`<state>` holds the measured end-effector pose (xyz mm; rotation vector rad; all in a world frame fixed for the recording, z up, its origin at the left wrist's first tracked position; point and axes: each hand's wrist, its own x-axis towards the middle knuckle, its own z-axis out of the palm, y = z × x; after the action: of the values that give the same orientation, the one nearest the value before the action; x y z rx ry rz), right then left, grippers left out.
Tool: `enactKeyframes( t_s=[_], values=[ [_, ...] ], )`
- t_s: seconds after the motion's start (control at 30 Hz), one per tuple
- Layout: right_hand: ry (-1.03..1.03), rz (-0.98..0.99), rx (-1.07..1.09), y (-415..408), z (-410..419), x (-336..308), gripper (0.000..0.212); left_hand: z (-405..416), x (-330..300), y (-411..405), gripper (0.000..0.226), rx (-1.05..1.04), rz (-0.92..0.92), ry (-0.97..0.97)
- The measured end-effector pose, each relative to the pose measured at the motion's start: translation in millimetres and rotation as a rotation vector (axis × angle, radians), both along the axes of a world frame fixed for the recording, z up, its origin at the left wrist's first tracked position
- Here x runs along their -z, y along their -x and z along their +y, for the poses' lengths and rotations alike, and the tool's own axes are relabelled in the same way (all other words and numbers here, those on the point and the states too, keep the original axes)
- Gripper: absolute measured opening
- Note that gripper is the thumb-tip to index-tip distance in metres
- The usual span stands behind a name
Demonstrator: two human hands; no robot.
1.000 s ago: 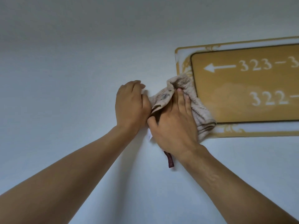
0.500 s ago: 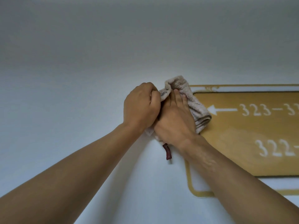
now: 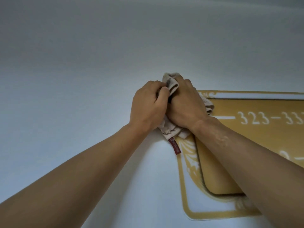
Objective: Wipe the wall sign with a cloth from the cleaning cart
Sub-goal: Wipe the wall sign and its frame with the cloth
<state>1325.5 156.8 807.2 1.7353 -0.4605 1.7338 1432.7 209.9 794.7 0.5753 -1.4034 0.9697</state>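
Since half a second ago both hands have bunched tighter together at the sign's upper left corner. Left hand point(image 3: 148, 102) clenched on a fold of the crumpled beige terry cloth point(image 3: 171, 130); right hand point(image 3: 185, 104) fisted over the rest, pressing it to the wall. Cloth's dark red label point(image 3: 175, 146) dangles below. Gold rectangular wall sign with white numerals point(image 3: 256, 137) lies mostly right of the cloth. Risk: the wadded cloth offers little wiping face, so it may skip patches.
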Motion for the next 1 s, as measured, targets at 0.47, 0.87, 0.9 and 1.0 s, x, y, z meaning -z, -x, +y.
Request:
enactKeyframes(
  t_s=[0.47,0.87,0.9,1.0],
  values=[
    [0.029,0.006,0.136,0,-4,10,0.058,-11,21,10,0.045,-0.071,0.233,0.044],
    [-0.013,0.089,0.072,8,-4,5,0.06,5,5,9,0.019,0.221,0.199,0.175],
    [0.01,0.07,0.093,8,-5,4,0.057,4,5,9,0.019,0.238,0.196,0.168],
    [0.045,0.042,0.105,8,-7,-2,0.051,2,5,8,0.026,0.222,0.185,0.155]
  ],
)
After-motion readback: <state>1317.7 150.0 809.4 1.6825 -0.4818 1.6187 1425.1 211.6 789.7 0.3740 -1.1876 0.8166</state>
